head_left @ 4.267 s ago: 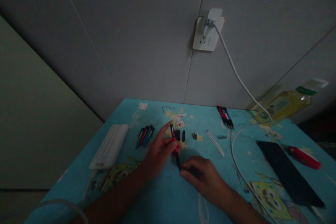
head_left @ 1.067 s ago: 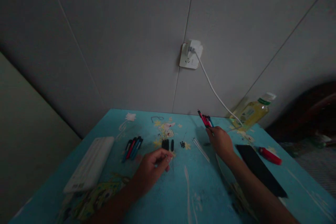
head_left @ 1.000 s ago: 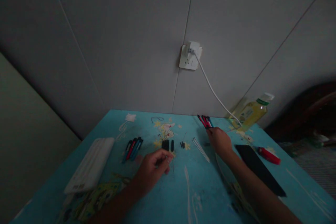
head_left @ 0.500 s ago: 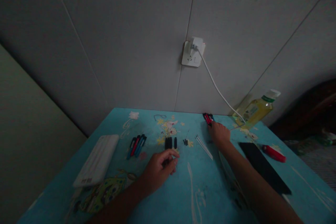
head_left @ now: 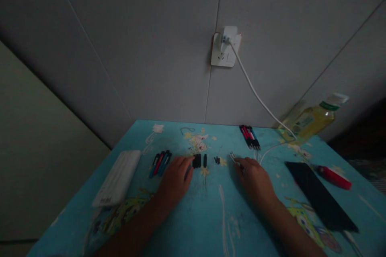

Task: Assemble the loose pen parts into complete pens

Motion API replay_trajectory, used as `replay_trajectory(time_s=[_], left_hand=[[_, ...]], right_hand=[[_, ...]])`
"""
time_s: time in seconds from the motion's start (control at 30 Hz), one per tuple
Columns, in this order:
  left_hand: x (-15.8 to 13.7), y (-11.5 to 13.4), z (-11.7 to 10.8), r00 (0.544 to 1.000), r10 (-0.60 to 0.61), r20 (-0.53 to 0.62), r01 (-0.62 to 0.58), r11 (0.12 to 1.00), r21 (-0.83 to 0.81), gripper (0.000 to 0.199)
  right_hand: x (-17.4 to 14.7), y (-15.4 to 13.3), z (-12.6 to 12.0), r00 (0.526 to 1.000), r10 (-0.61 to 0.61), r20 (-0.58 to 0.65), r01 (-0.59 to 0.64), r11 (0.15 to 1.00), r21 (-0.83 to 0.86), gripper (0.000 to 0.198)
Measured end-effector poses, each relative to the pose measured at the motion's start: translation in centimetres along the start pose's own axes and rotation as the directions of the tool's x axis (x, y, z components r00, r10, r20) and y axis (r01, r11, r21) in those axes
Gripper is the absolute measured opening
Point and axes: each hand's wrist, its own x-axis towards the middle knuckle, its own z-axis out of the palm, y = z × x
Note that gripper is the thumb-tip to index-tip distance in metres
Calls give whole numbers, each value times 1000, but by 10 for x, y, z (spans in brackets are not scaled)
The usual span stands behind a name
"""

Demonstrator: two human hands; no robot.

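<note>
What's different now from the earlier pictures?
The right hand has let go of the pens by the wall and drawn back to the thin white sticks; its grip there is unclear. The left hand has reached forward beside the black pieces. The pen both hands first held is in neither now; I can't pick it out. The left-side pens, yellow bottle and white box stayed put.

Three short black cylinders (head_left: 205,160) lie mid-table. Left of them: four slim blue or red pen barrels with black ends (head_left: 163,163), then one white rectangular plastic case (head_left: 117,178). Right of them: tiny black pieces (head_left: 217,160), too small to count; thin white rods (head_left: 232,155), at least two showing; one clear yellow-filled bottle (head_left: 315,120); one flat black rectangular slab (head_left: 321,196); one red rounded object (head_left: 334,177).
</note>
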Motion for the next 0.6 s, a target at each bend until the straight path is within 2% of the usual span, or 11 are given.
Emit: replay_trajectory(time_s=[0.17, 0.3, 0.47, 0.6], left_hand=[[-1, -1, 1, 999, 19, 36, -23, 993, 112, 32], [3, -5, -10, 999, 20, 40, -30, 969, 247, 29], [10, -23, -36, 996, -87, 11, 71, 873, 482, 32], [8, -34, -43, 985, -168, 46, 112, 811, 574, 27]], right_hand=[[3, 7, 3, 997, 54, 49, -55, 999, 1, 21], [1, 8, 3, 996, 70, 64, -71, 997, 7, 19], [2, 6, 2, 994, 74, 79, -74, 997, -1, 22], [2, 5, 1, 994, 68, 85, -67, 998, -18, 23]])
